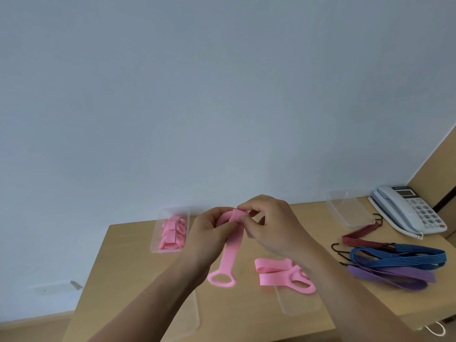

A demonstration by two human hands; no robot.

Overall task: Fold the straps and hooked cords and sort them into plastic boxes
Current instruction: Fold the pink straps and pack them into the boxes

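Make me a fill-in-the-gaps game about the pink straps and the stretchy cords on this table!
1. Both hands, the left hand and the right hand, are folding a strap coloured ____.
2. The folded straps lie in the box on the ____ side of the table.
3. The box next to the telephone holds ____ straps.
4. The hooked cords lie on the table, not in a ____.

Missing words: pink; left; no; box
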